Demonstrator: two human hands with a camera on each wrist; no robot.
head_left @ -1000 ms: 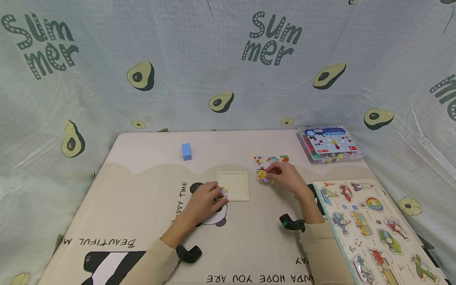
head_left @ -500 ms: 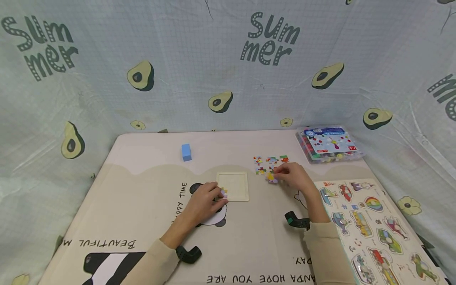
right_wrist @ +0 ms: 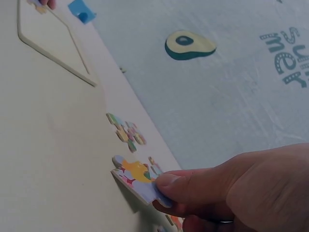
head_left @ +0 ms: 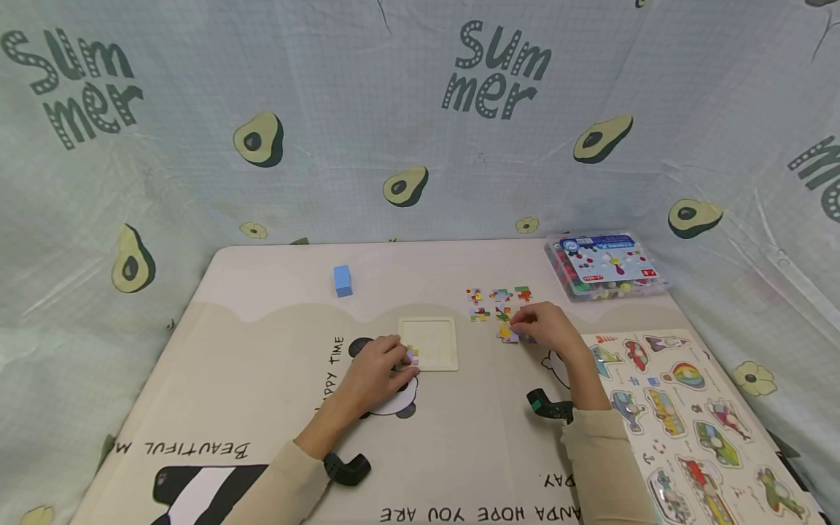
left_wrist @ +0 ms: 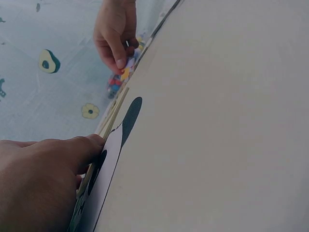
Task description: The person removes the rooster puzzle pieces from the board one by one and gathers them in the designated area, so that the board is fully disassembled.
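Note:
My right hand (head_left: 550, 332) pinches a jigsaw piece (right_wrist: 140, 180) between thumb and fingers. The piece is lilac and yellow, tilted a little above the table in the right wrist view. Several other jigsaw pieces (head_left: 480, 314) lie in loose rows just beyond that hand. At the table's middle lies a pale square puzzle tray (head_left: 439, 341). My left hand (head_left: 376, 373) holds its left side, fingers curled at the edge. A lilac and yellow piece (head_left: 413, 354) lies in the tray's near left corner, partly covered by the left fingers.
A blue block (head_left: 343, 281) stands at the back left. At the back right is a clear plastic box (head_left: 607, 266) of coloured parts. A vehicle picture board (head_left: 669, 394) lies under and beside the right forearm. Hanging printed cloth (head_left: 328, 109) borders the table.
My right hand has carried its jigsaw piece to the right and slightly nearer, uncovering a piece in the second row. My left hand and the tray stay in place.

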